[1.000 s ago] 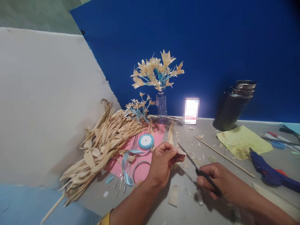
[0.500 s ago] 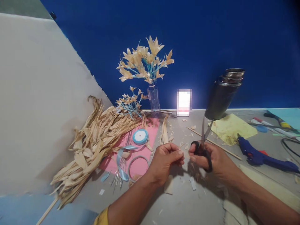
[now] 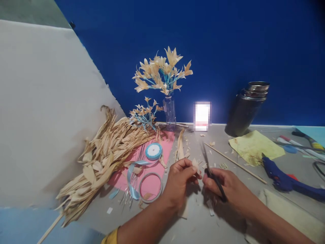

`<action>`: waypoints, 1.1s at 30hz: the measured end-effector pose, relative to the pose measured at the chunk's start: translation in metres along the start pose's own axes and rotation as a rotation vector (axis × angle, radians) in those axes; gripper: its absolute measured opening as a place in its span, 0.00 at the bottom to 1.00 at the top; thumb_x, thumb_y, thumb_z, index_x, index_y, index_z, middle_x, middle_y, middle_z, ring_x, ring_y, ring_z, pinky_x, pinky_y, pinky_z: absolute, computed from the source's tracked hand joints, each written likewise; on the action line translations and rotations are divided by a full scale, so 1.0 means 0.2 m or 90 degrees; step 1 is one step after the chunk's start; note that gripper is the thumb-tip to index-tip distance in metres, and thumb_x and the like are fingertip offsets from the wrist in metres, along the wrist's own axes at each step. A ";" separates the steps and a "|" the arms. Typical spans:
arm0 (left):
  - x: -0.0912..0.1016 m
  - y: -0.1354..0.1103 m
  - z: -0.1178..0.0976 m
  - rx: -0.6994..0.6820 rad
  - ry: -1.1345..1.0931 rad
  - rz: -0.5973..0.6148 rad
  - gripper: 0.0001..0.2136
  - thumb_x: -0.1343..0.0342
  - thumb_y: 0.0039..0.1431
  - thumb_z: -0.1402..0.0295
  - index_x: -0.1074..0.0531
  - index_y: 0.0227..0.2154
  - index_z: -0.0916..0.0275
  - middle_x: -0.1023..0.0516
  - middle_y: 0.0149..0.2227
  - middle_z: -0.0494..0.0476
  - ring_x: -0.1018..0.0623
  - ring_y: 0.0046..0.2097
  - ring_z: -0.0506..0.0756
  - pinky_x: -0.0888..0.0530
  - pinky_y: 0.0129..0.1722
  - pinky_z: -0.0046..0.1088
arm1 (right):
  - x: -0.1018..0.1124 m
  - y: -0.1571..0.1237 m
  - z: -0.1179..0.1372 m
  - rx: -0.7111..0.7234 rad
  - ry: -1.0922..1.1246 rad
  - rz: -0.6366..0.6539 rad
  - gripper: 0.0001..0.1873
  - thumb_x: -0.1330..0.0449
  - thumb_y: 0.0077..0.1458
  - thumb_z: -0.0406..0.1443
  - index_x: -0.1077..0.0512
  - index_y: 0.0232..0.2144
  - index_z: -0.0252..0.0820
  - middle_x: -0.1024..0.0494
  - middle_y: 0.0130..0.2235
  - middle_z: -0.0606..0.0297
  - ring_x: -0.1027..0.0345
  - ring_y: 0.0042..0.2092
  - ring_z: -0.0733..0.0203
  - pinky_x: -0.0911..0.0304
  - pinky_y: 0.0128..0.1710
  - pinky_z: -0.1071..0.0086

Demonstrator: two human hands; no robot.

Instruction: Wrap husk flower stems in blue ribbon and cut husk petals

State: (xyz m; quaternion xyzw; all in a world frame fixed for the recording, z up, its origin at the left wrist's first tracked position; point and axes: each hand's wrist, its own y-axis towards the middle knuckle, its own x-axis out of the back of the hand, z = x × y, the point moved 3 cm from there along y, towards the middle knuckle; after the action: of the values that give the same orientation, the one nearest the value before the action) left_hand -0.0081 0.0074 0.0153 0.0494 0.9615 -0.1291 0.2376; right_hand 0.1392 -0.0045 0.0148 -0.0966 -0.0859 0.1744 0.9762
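Between thumb and fingers, my left hand (image 3: 181, 176) pinches a small pale piece of dried husk (image 3: 195, 165). My right hand (image 3: 223, 184) is wrapped round the black handles of the scissors (image 3: 208, 166), whose blades point up and away and look nearly closed. The two hands are close together above the table, the scissors just right of the husk piece. Husk scraps lie on the table around them. Beyond my left hand is a longer strip of dried husk (image 3: 180, 145).
At left lies a large bundle of dried husks (image 3: 101, 159). A ribbon spool (image 3: 153, 151) and tape roll (image 3: 140, 183) rest on pink paper (image 3: 166, 145). Husk flowers (image 3: 162, 71) stand in a clear bottle (image 3: 169, 112). Rightward are a flask (image 3: 243, 115), stick (image 3: 236, 163), yellow paper (image 3: 256, 144) and glue gun (image 3: 279, 178).
The scissor blades have come together and tilted left. A pale husk piece now shows above my left fingertips. The whole view has shifted slightly.
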 end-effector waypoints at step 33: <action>0.01 -0.01 -0.08 -0.018 0.058 0.030 0.07 0.40 0.45 0.69 0.34 0.23 0.62 0.25 0.21 0.52 0.23 0.25 0.53 0.27 0.27 0.28 | -0.03 -0.03 0.01 -0.103 -0.131 0.193 0.24 0.42 0.52 0.53 0.39 0.17 0.42 0.31 0.17 0.67 0.47 0.17 0.71 0.52 0.17 0.75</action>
State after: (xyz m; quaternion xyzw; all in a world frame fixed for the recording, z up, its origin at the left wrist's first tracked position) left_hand -0.0171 0.0101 0.0276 0.0742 0.9717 -0.1072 0.1971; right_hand 0.1350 -0.0107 0.0179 -0.1683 -0.1832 0.3211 0.9138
